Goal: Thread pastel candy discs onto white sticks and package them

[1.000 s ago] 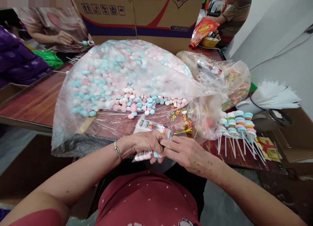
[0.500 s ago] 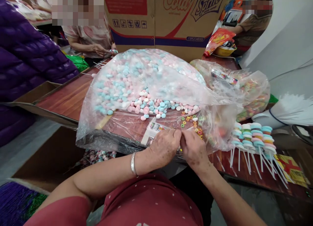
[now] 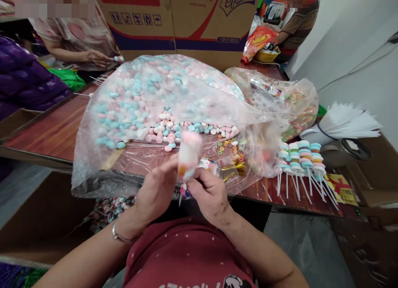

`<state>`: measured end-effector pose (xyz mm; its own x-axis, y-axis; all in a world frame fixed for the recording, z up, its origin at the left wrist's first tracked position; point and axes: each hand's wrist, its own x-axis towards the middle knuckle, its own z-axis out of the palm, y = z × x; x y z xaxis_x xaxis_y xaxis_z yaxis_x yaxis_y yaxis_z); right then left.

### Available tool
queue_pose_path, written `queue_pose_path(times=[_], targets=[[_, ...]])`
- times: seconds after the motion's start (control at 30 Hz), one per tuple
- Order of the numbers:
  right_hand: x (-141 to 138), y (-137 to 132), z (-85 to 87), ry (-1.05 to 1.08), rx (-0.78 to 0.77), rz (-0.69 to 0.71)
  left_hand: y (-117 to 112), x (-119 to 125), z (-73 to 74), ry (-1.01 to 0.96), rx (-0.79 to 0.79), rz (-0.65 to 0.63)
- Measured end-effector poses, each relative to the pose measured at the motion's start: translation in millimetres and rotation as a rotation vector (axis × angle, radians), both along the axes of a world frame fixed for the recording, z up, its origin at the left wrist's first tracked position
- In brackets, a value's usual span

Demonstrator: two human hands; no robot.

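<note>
Between my hands stands a candy skewer (image 3: 189,149), blurred, pink and white at the top, with what looks like a clear wrapper around it. My right hand (image 3: 211,196) pinches it low down, near the white stick. On its other side, the fingers of my left hand (image 3: 158,190) press against it; their tips are partly hidden. A large clear plastic bag of pink, blue and white round candies (image 3: 124,99) lies behind, with loose candies (image 3: 169,132) spilling from its mouth. Small colored candy rings (image 3: 225,147) and gold twist ties (image 3: 238,167) lie close to my right hand.
Finished-looking candy skewers (image 3: 301,157) lie at the right table edge, beside a container of white sticks (image 3: 348,120). A second candy bag (image 3: 280,97) and a large cardboard box (image 3: 186,28) stand behind. An open carton (image 3: 43,213) sits lower left. Two other people work across the table.
My hands have come apart from their close pinch and moved left, raising the candy skewer upright into view. The view has shifted to the right. Gold twist ties now show.
</note>
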<state>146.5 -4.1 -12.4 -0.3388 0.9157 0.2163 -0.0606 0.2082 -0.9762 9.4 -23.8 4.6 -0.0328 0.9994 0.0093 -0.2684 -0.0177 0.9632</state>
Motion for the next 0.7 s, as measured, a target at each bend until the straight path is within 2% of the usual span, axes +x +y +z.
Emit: queue_pose_path(times=[0.07, 0.13, 0.17, 0.2, 0.27, 0.3, 0.37, 0.43, 0.53, 0.6, 0.63, 0.7], targets=[[-4.7, -0.4, -3.8, 0.014, -0.060, 0.031, -5.8, -14.8, 5.9, 0.157, 0.219, -0.185], [-7.3, 0.2, -6.2, 0.003, -0.049, -0.016, -12.1, -27.2, 6.2, 0.329, 0.377, -0.364], [-8.4, 0.0, -6.7, 0.002, -0.029, -0.049, -14.7, -31.6, 4.2, 0.408, 0.409, -0.401], [-9.4, -0.8, -7.0, 0.008, -0.011, -0.069, -16.8, -34.5, 1.0, 0.472, 0.399, -0.381], [-12.5, -4.2, -7.7, 0.034, 0.024, -0.048, -20.0, -36.0, -6.8, 0.528, 0.268, -0.256], [-14.8, -6.6, -8.7, 0.050, 0.037, -0.021, -21.6, -34.9, -10.6, 0.495, 0.168, -0.173], [-21.1, -12.3, -12.7, 0.076, 0.027, 0.046, -25.5, -30.0, -15.9, 0.322, -0.038, -0.042], [-29.1, -18.1, -19.1, 0.107, -0.077, 0.111, -30.4, -22.9, -17.5, 0.116, -0.173, 0.044], [-40.0, -24.4, -29.6, 0.187, -0.377, 0.248, -35.8, -11.7, -14.8, -0.058, -0.221, 0.241], [-42.4, -25.3, -33.7, 0.184, -0.458, 0.328, -36.0, -7.2, -10.4, -0.115, -0.191, 0.358], [-41.4, -24.4, -34.5, 0.136, -0.411, 0.363, -35.2, -7.0, -7.7, -0.142, -0.171, 0.395], [-34.5, -20.1, -34.0, -0.031, -0.187, 0.402, -33.5, -13.0, -2.1, -0.182, -0.130, 0.446]])
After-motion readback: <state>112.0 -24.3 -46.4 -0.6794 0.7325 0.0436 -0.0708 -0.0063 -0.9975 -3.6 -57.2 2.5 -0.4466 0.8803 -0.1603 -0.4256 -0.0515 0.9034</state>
